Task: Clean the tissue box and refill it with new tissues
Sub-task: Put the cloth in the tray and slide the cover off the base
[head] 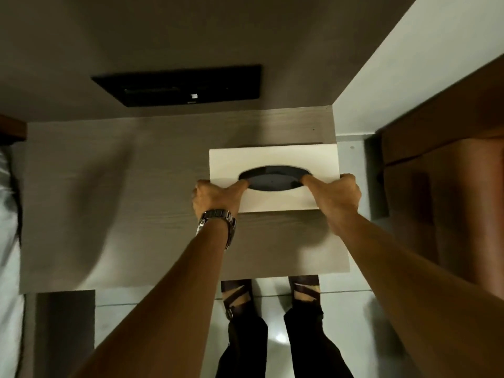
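Observation:
A white rectangular tissue box [272,156] lies on the right part of a grey wood-grain table [122,200]. Its top has a dark oval opening [274,179] with no tissue showing in it. My left hand [215,196], with a metal watch on the wrist, grips the box's left end, thumb hooked into the opening. My right hand [336,196] grips the right end the same way, thumb in the opening's right tip. Whether the box rests on the table or is lifted off it, I cannot tell.
A black rectangular panel [180,88] is set in the dark wall behind the table. A brown wooden door [450,186] stands at the right. A white bed edge [8,241] lies at the far left. My feet in strapped sandals [237,298] stand on glossy floor tiles.

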`<state>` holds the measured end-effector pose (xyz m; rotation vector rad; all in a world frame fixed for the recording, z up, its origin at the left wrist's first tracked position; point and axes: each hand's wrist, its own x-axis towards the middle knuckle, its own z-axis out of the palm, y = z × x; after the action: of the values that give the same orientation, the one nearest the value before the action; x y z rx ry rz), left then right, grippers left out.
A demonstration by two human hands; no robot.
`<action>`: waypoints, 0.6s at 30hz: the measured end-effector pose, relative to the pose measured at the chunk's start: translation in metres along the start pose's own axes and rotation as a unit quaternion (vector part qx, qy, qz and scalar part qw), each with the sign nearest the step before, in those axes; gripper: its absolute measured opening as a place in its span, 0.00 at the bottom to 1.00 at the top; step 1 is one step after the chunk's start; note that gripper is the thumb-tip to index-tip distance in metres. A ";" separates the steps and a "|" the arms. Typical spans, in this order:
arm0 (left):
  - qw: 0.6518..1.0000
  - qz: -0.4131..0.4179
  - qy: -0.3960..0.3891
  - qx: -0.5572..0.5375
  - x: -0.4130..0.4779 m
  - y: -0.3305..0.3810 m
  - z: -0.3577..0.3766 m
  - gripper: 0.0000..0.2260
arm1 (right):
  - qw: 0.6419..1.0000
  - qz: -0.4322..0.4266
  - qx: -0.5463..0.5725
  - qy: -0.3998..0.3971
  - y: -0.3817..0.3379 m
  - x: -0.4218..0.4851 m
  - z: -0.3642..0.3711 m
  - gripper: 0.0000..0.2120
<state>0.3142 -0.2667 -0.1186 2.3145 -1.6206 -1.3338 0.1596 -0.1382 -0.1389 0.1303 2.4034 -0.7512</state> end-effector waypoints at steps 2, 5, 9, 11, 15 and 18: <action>1.000 -0.006 0.001 0.004 0.004 0.002 -0.001 0.37 | 1.000 -0.001 -0.005 0.009 -0.001 -0.001 0.000 0.38; 1.000 -0.013 -0.001 -0.011 0.007 0.004 -0.003 0.32 | 1.000 -0.015 -0.015 0.020 -0.003 -0.001 -0.001 0.35; 1.000 -0.018 -0.001 -0.015 0.006 0.007 -0.003 0.30 | 1.000 -0.018 -0.012 0.017 -0.006 -0.003 -0.002 0.31; 1.000 -0.021 0.000 -0.019 0.002 0.007 -0.003 0.28 | 1.000 -0.013 -0.004 0.012 -0.007 -0.003 -0.002 0.28; 1.000 -0.023 -0.003 -0.016 -0.002 0.006 -0.007 0.23 | 1.000 -0.003 -0.002 -0.023 -0.013 -0.002 -0.004 0.26; 1.000 -0.014 -0.002 -0.015 -0.002 0.008 -0.012 0.23 | 0.999 0.000 0.000 -0.038 -0.016 -0.002 -0.005 0.31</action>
<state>0.3158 -0.2744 -0.1061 2.3274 -1.5628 -1.3603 0.1547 -0.1485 -0.1271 0.1009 2.3315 -0.7437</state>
